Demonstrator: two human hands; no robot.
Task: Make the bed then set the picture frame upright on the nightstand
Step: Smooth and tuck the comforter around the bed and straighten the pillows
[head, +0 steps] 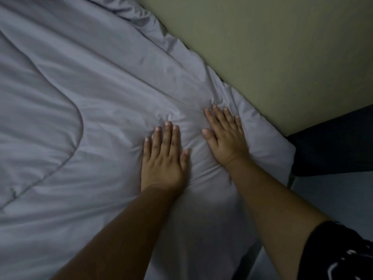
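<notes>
A pale grey duvet covers the bed and fills most of the head view, with creases fanning out from my hands. My left hand lies flat on it, fingers straight and together, palm pressing down. My right hand lies flat beside it, closer to the duvet's corner, fingers straight. Neither hand holds anything. No picture frame or nightstand top can be made out.
A beige wall runs along the far side of the bed. A dark piece of furniture stands past the duvet's corner on the right. A rumpled fold of bedding sits at the top.
</notes>
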